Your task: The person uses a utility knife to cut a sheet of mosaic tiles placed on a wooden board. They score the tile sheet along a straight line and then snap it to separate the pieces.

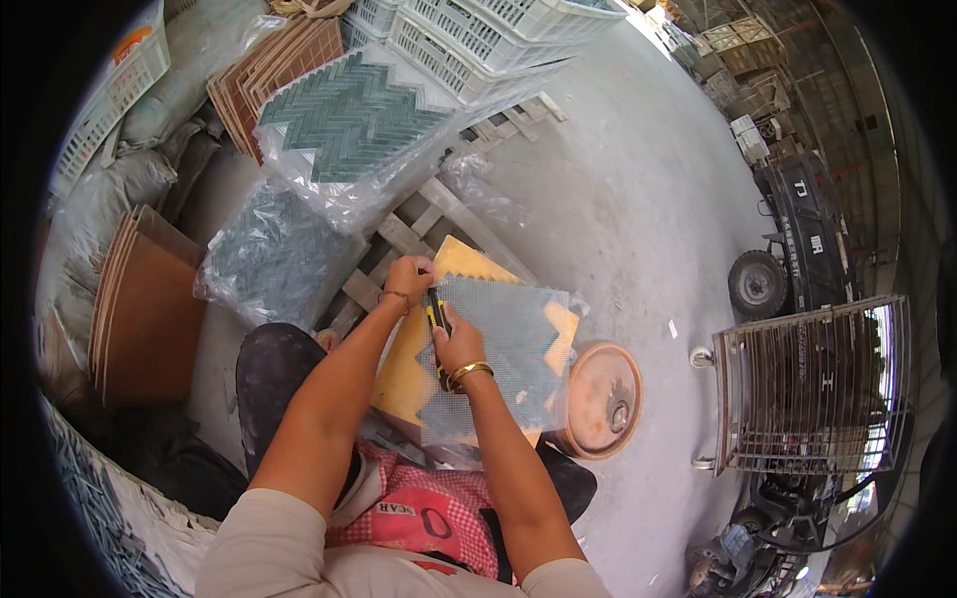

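A mosaic tile sheet (488, 334) with mesh over its grey-green tiles lies across a yellow board (467, 261) in front of me. The board has zigzag edges showing around the sheet. My right hand (459, 344) is wrapped round a yellow and black utility knife (436, 311), whose tip points away from me near the sheet's far left corner. At that same corner my left hand (411, 276) has its fingers pinched on the mesh edge, just beyond the knife. The blade itself is too small to make out.
Plastic-wrapped herringbone tile stacks (354, 115) stand on a wooden pallet (469, 224) at the far left. Brown boards (150, 309) lean on the left. White crates (459, 60) are piled behind. A round lidded drum (603, 399) and a cart (807, 389) are on the right.
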Demonstrator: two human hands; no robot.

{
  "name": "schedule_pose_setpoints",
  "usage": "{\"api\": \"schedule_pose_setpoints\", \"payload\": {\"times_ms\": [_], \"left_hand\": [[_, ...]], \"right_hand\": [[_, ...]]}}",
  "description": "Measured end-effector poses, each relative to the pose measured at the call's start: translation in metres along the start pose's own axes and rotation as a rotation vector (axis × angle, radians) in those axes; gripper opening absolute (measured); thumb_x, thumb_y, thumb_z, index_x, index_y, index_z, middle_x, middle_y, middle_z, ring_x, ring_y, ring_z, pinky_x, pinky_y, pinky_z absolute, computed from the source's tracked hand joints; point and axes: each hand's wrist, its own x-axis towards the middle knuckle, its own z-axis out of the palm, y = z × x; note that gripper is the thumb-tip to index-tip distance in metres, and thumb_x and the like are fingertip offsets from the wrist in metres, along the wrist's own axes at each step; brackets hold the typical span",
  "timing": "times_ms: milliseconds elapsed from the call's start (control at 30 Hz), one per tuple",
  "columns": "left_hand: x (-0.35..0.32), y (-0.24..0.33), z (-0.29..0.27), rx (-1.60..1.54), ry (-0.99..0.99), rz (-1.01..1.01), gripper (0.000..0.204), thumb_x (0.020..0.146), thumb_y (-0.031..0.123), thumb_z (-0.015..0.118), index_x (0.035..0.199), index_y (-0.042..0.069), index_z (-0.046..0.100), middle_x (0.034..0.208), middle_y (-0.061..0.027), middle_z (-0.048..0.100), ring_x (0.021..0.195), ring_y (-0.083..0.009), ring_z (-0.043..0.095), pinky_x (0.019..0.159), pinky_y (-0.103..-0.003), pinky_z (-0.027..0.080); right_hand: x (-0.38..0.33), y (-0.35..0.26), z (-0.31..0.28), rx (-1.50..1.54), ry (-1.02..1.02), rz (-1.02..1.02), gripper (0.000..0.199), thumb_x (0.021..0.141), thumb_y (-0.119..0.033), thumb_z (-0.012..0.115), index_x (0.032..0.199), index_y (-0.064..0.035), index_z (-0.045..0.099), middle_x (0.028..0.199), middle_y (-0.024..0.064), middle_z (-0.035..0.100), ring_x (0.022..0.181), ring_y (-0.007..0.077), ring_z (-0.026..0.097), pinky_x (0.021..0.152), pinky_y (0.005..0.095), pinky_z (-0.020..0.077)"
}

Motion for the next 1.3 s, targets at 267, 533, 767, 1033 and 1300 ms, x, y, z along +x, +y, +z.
{"api": "schedule_pose_setpoints", "payload": {"times_ms": [267,533,767,1033,1300], "left_hand": [[0.016,0.004,-0.02,-0.047,0.118,-0.008,0.01,0.067,0.011,0.066,0.072,0.002,0.066,0.066,-0.0099,0.063,0.059,-0.0174,0.061,0.059,-0.029,0.047],[-0.044,0.048,-0.059,0.729,-0.258,-0.255,0.015,0.072,0.009,0.06,0.082,0.001,0.067,0.088,-0.0177,0.065,0.084,-0.031,0.063,0.072,-0.035,0.05],[-0.136,-0.011,-0.052,1.184,-0.897,-0.372,0.028,0.072,0.015,0.063,0.099,0.005,0.066,0.107,-0.0153,0.061,0.1,-0.0254,0.06,0.081,-0.035,0.049],[-0.152,0.026,-0.033,0.88,-0.119,-0.112,0.016,0.075,0.021,0.062,0.081,0.007,0.066,0.086,-0.0136,0.065,0.08,-0.0307,0.063,0.068,-0.042,0.049],[-0.097,0.043,0.004,0.377,0.155,-0.421,0.019,0.073,0.024,0.066,0.075,0.005,0.063,0.078,-0.016,0.063,0.077,-0.0331,0.061,0.067,-0.041,0.048]], "right_hand": [[-0.025,0.013,0.011,0.073,-0.243,-0.018,0.047,0.085,-0.008,0.05,0.131,-0.0052,0.04,0.075,0.0098,0.061,0.053,0.0141,0.059,0.047,0.028,0.0493],[-0.093,0.083,-0.035,0.544,-0.031,0.028,0.052,0.087,-0.009,0.049,0.136,-0.0088,0.033,0.075,0.01,0.06,0.051,0.0125,0.056,0.049,0.0247,0.0478],[-0.079,0.079,-0.045,0.177,-0.108,-0.065,0.055,0.085,-0.009,0.051,0.136,-0.0096,0.032,0.078,0.0117,0.062,0.053,0.0136,0.059,0.049,0.0268,0.0493],[-0.011,0.049,-0.037,-0.663,0.011,-0.579,0.052,0.083,-0.016,0.053,0.132,-0.0217,0.037,0.074,0.0156,0.06,0.064,0.0326,0.059,0.056,0.0422,0.0477],[0.016,0.034,-0.042,-0.937,-0.103,-0.616,0.047,0.084,-0.015,0.051,0.128,-0.027,0.041,0.072,0.0129,0.059,0.061,0.0319,0.058,0.054,0.0422,0.0477]]}}
